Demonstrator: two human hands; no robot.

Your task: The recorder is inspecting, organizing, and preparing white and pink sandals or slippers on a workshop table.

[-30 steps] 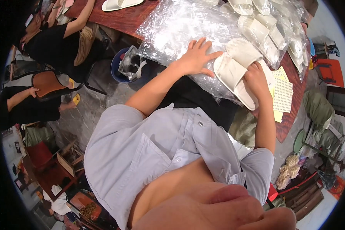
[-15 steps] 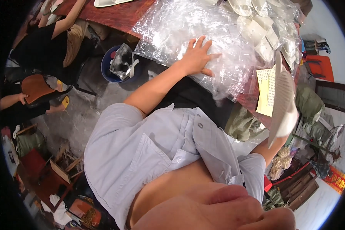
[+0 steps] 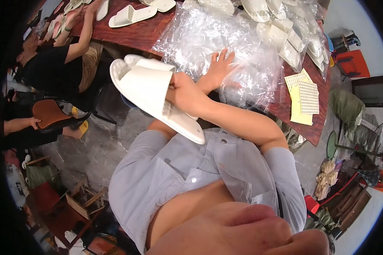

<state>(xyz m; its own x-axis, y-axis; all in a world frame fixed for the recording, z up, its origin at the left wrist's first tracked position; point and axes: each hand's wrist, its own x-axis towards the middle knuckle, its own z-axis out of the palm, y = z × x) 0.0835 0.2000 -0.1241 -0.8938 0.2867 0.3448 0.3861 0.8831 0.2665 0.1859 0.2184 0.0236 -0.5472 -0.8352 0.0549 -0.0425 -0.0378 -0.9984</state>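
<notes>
My right hand (image 3: 185, 95) reaches across to the left, its fingers closed round a pair of white slippers (image 3: 147, 91). One slipper lies against the other, so the rear one shows only in part. The pair hangs off the table's near edge, soles slanting down toward my shirt. Behind that arm, my left hand (image 3: 219, 68) lies spread on a heap of clear plastic bags (image 3: 255, 70). Its thumb side is partly covered by film, and its forearm is mostly hidden by the slippers and my right arm.
On the red-brown table (image 3: 132, 36) lie more white slippers (image 3: 132, 16) and bagged slippers (image 3: 285, 38). Yellow sticker sheets (image 3: 302, 97) sit near its right corner. At the left, a person in black (image 3: 57, 63) works at the table. An orange-brown chair (image 3: 51, 114) stands behind.
My right hand has swung from the far right to the left, carrying the white slippers across my body. My left hand stays on the plastic bags. The view has shifted slightly.
</notes>
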